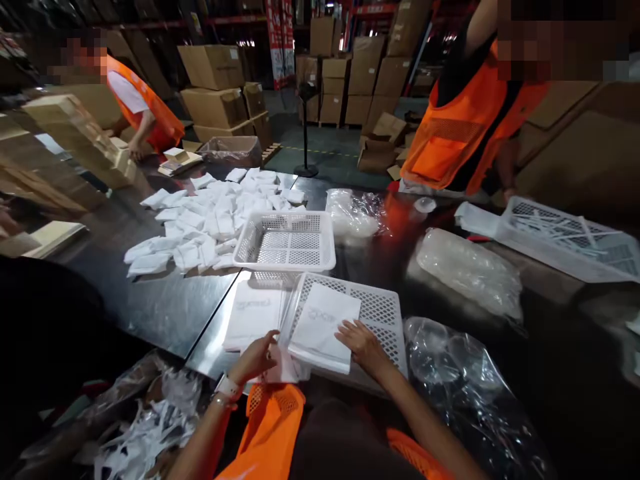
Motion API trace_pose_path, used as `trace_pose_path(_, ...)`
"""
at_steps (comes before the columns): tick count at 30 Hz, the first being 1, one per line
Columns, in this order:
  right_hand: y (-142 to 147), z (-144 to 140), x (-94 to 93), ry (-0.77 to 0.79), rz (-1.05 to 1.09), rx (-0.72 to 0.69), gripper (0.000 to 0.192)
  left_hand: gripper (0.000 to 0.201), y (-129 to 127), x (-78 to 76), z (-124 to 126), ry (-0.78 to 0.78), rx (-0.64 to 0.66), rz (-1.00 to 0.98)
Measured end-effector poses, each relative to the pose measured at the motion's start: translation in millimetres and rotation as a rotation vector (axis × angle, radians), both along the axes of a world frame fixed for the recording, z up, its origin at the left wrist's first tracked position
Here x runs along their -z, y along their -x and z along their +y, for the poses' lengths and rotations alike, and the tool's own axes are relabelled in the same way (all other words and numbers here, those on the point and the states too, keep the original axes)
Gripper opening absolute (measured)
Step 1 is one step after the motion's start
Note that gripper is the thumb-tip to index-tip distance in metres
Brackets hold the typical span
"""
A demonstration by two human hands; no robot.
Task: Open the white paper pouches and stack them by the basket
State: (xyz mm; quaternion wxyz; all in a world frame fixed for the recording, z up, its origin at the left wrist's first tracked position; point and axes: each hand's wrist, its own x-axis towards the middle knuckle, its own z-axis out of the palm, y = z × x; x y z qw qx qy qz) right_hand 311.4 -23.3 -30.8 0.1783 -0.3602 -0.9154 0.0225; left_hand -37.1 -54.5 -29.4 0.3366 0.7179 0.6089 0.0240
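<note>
Low in the middle of the frame, a white bag (pixel 323 327) lies flat on a tray (pixel 380 313) that is tipped toward the person. The right hand (pixel 363 343) rests on the bag's lower right edge, with its fingers (pixel 347 331) spread flat and holding nothing. The left hand (pixel 257 357) is at the bag's lower left corner, and its fingers pinch thin white plastic there. The bag sits between the two hands, a bit nearer the right one. Its long side runs from lower left up to upper right. More bags (pixel 253 313) lie flat on the bench (pixel 165 307), just left of the tray.
</note>
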Motion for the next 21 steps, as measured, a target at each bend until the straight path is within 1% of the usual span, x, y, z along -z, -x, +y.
trace_pose_path(1,-2.2,-0.6,3.2,-0.018,0.006,0.003,0.046,0.048,-1.9,1.2,1.0,0.002,0.017,0.064)
trace_pose_path(2,-4.3,-1.3,6.5,-0.034,0.010,0.006,0.045,0.035,-2.3,-0.9,4.8,-0.004,0.027,0.120)
trace_pose_path(3,-6.6,-2.1,10.0,-0.049,0.011,0.010,0.044,0.026,-0.8,-6.1,11.4,-0.024,0.028,0.164)
trace_pose_path(4,-9.3,-2.7,13.5,-0.063,0.011,0.012,0.043,0.023,2.9,-14.1,20.4,-0.058,0.015,0.197)
trace_pose_path(8,-26.2,-1.4,23.5,-0.097,-0.015,0.038,0.046,0.029,30.5,-55.8,68.4,-0.259,-0.097,0.308)
trace_pose_path(9,-31.4,-0.4,23.6,-0.099,-0.028,0.039,0.049,0.031,37.5,-63.3,79.2,-0.350,-0.137,0.325)
trace_pose_path(10,-36.6,0.3,22.3,-0.105,-0.044,0.039,0.053,0.031,43.7,-67.8,87.9,-0.479,-0.179,0.329)
trace_pose_path(11,-41.6,0.3,19.7,-0.117,-0.062,0.042,0.056,0.030,49.1,-68.7,93.7,-0.642,-0.208,0.312)
trace_pose_path(12,-46.3,-1.0,16.0,-0.134,-0.077,0.051,0.059,0.027,53.6,-65.6,96.4,-0.822,-0.204,0.273)
trace_pose_path(13,-51.1,-4.1,11.3,-0.157,-0.085,0.066,0.064,0.024,57.7,-58.6,95.8,-0.992,-0.162,0.217)
trace_pose_path(14,-56.2,-9.1,6.2,-0.180,-0.082,0.089,0.068,0.020,61.6,-48.3,92.1,-1.122,-0.092,0.159)
trace_pose_path(15,-62.2,-16.5,1.3,-0.200,-0.068,0.123,0.072,0.018,65.3,-35.3,86.0,-1.193,-0.007,0.118)
trace_pose_path(16,-69.5,-26.1,-2.8,-0.206,-0.045,0.170,0.074,0.016,69.0,-20.7,78.3,-1.208,0.080,0.106)
trace_pose_path(17,-78.6,-38.0,-5.4,-0.203,-0.015,0.226,0.075,0.017,72.6,-5.4,69.9,-1.187,0.127,0.131)
trace_pose_path(18,-90.1,-52.0,-6.4,-0.200,0.023,0.292,0.075,0.019,75.9,9.5,61.7,-1.134,0.160,0.181)
trace_pose_path(20,-119.8,-84.5,-3.3,-0.204,0.107,0.448,0.071,0.027,81.4,34.8,48.9,-0.981,0.168,0.296)
trace_pose_path(21,-137.2,-102.0,0.0,-0.203,0.141,0.530,0.067,0.031,83.5,44.1,45.2,-0.904,0.160,0.342)
